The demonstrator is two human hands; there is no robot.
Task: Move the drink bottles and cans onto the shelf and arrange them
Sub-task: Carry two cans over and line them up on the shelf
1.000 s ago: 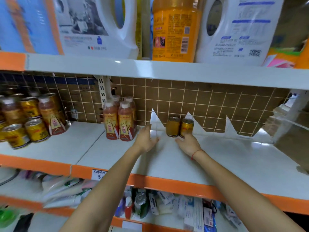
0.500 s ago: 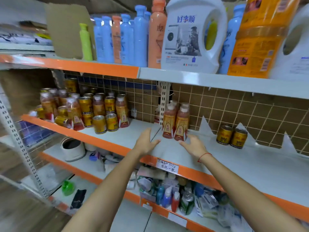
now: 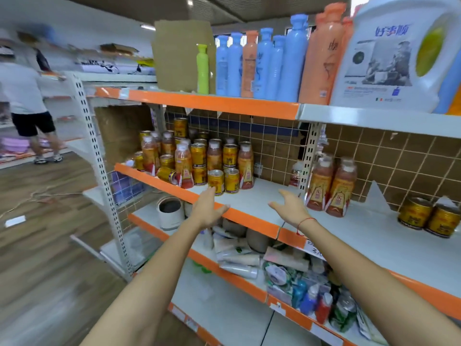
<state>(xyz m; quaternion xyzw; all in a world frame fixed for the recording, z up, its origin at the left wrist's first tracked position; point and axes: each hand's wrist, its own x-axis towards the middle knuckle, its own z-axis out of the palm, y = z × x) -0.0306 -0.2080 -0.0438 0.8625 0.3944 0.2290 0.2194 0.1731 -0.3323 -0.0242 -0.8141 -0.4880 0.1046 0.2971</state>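
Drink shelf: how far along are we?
Done: two cans and a bottle pair stand on the right section. In hand: nothing; left hand and right hand reach open toward the cluster. Left: that jumbled cluster, one can lying down.

cans and bottles (image 3: 199, 158) clustered left on shelf (image 3: 252, 203), two bottles (image 3: 330, 186) middle, two cans (image 3: 429, 218) right

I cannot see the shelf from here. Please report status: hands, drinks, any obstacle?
Left hand and right hand open, empty. Mixed cans and bottles crowded on left section; two cans already placed right. One tipped can lies at the front.
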